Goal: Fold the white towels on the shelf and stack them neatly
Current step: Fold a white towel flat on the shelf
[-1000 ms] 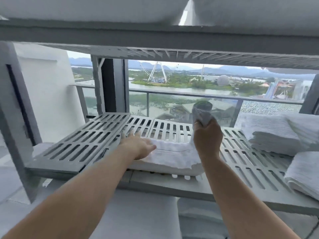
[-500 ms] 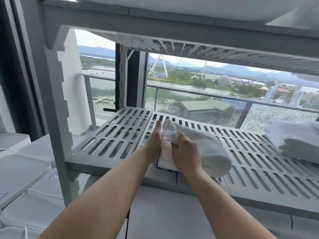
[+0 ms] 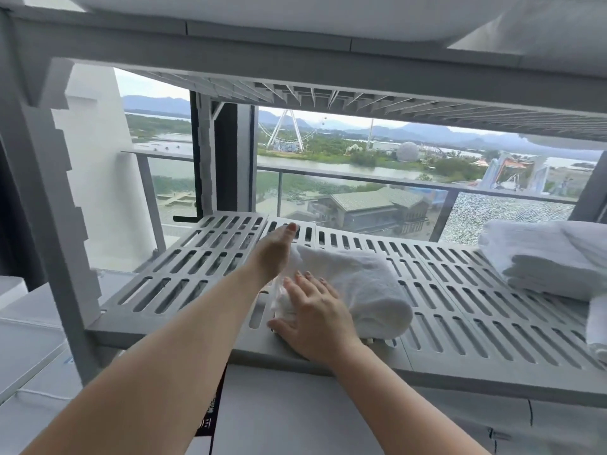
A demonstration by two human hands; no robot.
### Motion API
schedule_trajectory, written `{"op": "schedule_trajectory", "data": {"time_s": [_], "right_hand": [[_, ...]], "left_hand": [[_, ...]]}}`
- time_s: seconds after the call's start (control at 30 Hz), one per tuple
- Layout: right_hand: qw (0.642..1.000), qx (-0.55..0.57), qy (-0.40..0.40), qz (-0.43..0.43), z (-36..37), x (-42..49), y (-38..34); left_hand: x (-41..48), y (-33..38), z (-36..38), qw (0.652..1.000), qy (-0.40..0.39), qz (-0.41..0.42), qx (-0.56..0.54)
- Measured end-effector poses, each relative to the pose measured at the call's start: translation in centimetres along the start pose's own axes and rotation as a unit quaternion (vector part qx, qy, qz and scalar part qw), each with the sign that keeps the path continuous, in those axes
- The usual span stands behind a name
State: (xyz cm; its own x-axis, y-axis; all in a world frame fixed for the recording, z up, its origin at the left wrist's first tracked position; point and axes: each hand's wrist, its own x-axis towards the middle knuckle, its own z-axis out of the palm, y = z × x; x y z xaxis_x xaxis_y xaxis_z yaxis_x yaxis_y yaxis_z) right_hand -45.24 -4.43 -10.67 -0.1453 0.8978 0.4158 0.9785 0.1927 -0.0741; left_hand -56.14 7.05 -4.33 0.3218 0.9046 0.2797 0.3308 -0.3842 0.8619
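A folded white towel [image 3: 358, 287] lies on the grey slatted shelf [image 3: 203, 257], near its front edge. My left hand [image 3: 274, 254] stands edge-on against the towel's left side, fingers straight and pointing away from me. My right hand [image 3: 312, 318] rests flat on the towel's near left end, fingers spread, pressing down on it. Neither hand grips the cloth. More white towels [image 3: 545, 257] are piled at the right end of the shelf.
Another white towel [image 3: 596, 326] pokes in at the right edge. An upper shelf [image 3: 295, 37] hangs low overhead with white bedding on it. The shelf's left post [image 3: 49, 208] stands close by. White boxes [image 3: 29, 339] sit lower left. A glass balcony rail is behind.
The towel went from half spread, with my right hand lifting one end, to a folded bundle. My right hand has let go of it and now lies flat on top; the view shifted left.
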Motion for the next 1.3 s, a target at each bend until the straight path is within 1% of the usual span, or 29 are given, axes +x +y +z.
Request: {"op": "schedule_trajectory", "data": {"time_s": [0.07,0.17,0.27,0.4,0.5,0.57,0.7,0.77,0.9,1.0,1.13,1.2,1.3], "right_hand": [[1.0,0.001,0.008,-0.009,0.1,-0.1,0.2],[0.999,0.015,0.01,-0.03,0.0,-0.3,0.5],[0.997,0.052,0.038,-0.042,-0.3,-0.8,0.7],[0.993,0.076,0.076,-0.047,-0.5,-1.4,0.4],[0.99,0.055,0.119,-0.057,-0.7,-1.8,-0.1],[0.988,0.059,0.133,-0.049,-0.9,-2.5,0.2],[0.984,0.073,0.16,-0.026,-1.4,-4.9,2.1],[0.982,0.078,0.171,-0.009,-1.8,-6.1,2.9],[0.976,0.083,0.184,0.077,-2.5,-8.3,4.4],[0.967,0.105,0.198,0.12,-2.9,-9.1,5.6],[0.957,0.148,0.21,0.134,-4.0,-9.8,7.2],[0.948,0.198,0.206,0.143,-4.7,-10.0,7.9],[0.923,0.274,0.183,0.197,-6.0,-10.0,9.0]], "left_hand": [[0.6,0.7,0.2,0.997,-0.003,0.041,0.068],[1.2,0.8,0.5,0.99,-0.022,0.048,0.132],[1.4,0.4,1.0,0.971,-0.05,0.066,0.226],[1.7,-0.2,1.0,0.943,-0.082,0.082,0.312],[1.9,-0.6,0.8,0.934,-0.094,0.052,0.342],[1.7,-0.7,0.9,0.929,-0.105,0.031,0.353],[0.7,-0.5,0.6,0.923,-0.126,0.019,0.363],[0.1,-0.2,0.5,0.926,-0.136,0.014,0.353],[-1.5,0.6,0.9,0.937,-0.171,-0.02,0.305],[-2.4,1.8,1.1,0.949,-0.151,-0.047,0.274],[-3.7,2.9,2.2,0.956,-0.145,-0.089,0.239],[-4.3,3.6,2.8,0.961,-0.13,-0.1,0.221],[-5.2,4.9,3.4,0.967,-0.113,-0.105,0.204]]}}
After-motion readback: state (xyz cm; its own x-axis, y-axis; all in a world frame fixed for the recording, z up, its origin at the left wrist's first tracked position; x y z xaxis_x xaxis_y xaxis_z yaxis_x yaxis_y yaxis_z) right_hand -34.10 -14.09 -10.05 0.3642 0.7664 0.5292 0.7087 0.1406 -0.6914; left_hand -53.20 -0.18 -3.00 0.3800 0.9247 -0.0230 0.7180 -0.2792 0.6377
